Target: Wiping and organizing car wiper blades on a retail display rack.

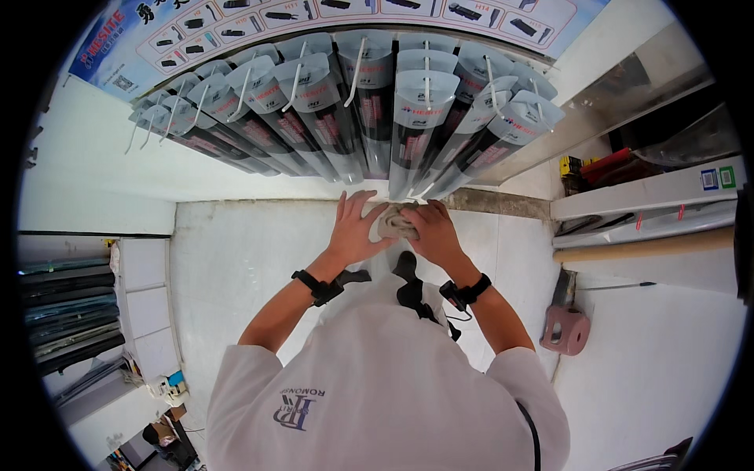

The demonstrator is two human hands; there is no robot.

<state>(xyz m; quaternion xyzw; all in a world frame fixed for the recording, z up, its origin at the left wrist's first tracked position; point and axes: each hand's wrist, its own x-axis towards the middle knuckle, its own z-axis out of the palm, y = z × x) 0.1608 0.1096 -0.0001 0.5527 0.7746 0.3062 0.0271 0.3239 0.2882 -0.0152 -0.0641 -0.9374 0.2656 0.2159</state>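
A crumpled grey-beige cloth (391,224) is bunched up in front of me, below the hanging packages. My right hand (437,231) grips its right side, with thumb and fingers pressed into the folds. On the cloth's other side my left hand (352,231) has its fingers spread. Its thumb and forefinger reach around the cloth's left edge; whether they touch it I cannot tell. Just beyond both hands hang several packaged wiper blades (421,138) in clear sleeves with printed white tops. Each wrist wears a black strap with a small device.
White metal hooks (356,73) jut from the wall display towards me, under a printed poster (283,23). Shelves with long rolls (648,244) stand at right, above a pink plastic stool (565,329). More rolls (70,300) fill a rack at left. White floor tiles (247,253) lie below.
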